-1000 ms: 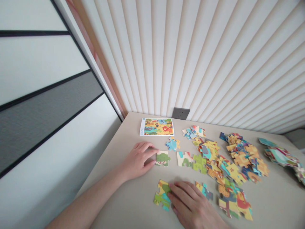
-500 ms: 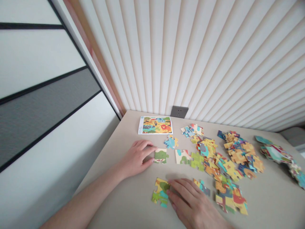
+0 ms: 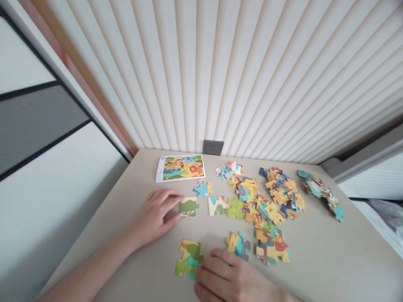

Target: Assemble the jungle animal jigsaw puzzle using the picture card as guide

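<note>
My left hand (image 3: 153,216) lies on the beige table (image 3: 330,260) with fingers stretched out, fingertips touching a green-and-cream puzzle piece (image 3: 188,206). My right hand (image 3: 228,279) rests near the front edge, fingers curled flat on the table, touching the right side of a joined green, yellow and teal group of pieces (image 3: 188,264). A small yellow-and-teal piece (image 3: 238,244) lies just beyond my right hand. Two joined pieces (image 3: 224,206) sit to the right of the green piece.
A reference picture card (image 3: 180,167) lies near the wall below a grey socket (image 3: 213,147). A heap of loose pieces (image 3: 267,201) covers the middle right, with another small pile (image 3: 321,193) at the far right. A ribbed wall stands behind.
The view has swung to the right, so everything sits further left in the picture. My right hand has drawn back a little toward me; my left hand stays on the green piece.
</note>
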Demonstrator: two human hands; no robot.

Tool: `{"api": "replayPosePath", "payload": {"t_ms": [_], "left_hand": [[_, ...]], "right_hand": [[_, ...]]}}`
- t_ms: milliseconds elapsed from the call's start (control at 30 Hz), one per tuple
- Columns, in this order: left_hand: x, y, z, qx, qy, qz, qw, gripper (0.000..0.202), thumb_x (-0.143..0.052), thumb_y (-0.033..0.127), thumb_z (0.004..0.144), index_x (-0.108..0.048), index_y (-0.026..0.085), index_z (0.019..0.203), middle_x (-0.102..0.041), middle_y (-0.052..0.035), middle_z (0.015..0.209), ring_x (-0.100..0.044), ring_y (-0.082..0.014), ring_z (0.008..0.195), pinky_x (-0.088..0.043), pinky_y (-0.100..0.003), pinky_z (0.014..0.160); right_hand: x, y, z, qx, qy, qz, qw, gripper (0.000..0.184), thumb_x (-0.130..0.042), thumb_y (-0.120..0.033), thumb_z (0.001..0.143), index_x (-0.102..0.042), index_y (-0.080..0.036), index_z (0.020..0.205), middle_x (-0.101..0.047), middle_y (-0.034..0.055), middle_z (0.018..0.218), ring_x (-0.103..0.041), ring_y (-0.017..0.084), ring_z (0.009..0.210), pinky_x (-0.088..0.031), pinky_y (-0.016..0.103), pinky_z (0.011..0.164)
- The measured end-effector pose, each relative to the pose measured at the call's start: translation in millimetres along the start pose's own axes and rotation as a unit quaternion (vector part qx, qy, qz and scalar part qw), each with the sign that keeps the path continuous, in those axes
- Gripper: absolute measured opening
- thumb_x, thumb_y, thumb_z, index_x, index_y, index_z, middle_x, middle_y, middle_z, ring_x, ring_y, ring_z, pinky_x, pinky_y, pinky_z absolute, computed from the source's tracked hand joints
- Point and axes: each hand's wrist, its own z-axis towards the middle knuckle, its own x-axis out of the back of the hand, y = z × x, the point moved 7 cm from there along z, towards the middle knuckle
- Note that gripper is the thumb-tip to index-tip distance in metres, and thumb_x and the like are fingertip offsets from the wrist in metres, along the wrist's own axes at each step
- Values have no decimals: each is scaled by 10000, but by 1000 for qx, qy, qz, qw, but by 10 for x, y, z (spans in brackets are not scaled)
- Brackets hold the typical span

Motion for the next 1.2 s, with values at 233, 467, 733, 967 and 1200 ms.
{"api": "replayPosePath", "payload": {"t_ms": [233,467,733,967,1200], "left_hand": [[-57,-90,-16,-1,-2,25,1000,432,-584,450,989,-608,329,1404,-610,-71,1333,-578,-284,1227,-446,-451,1075],[-99,-169,-49,-10,3,25,1000,445,-587,475,980,-612,337,1402,-618,-65,1357,-594,-294,1240,-467,-437,1066],[-193,-280,-80,-14,13,32,999,465,-574,460,985,-560,362,1439,-606,-46,1376,-588,-299,1259,-457,-458,1070],[-190,-301,-81,-16,11,27,999,457,-576,457,981,-569,370,1429,-609,-45,1382,-586,-306,1272,-466,-465,1069],[-225,-354,-92,-25,11,30,999,449,-580,461,983,-578,355,1420,-625,-54,1372,-590,-310,1273,-469,-462,1068]], "right_hand": [[115,23,37,-15,-6,-10,1000,118,-602,-222,1030,-719,-238,1028,-786,26,1062,-705,134,955,-545,303,987],[647,221,-375,-205,38,-31,978,193,-598,-221,1008,-707,-172,1159,-790,75,1064,-722,183,996,-571,344,974],[663,675,-1765,-524,-17,-114,844,510,-531,-342,1045,-480,-220,1537,-557,146,1517,-565,305,1367,-577,495,1044],[340,748,-1726,-521,-66,-84,847,604,-512,-398,1055,-386,-190,1608,-426,146,1634,-406,323,1508,-479,535,1157],[231,751,-1541,-486,-80,9,870,552,-463,-372,1078,-404,-200,1599,-381,124,1660,-349,293,1542,-372,545,1231]]}}
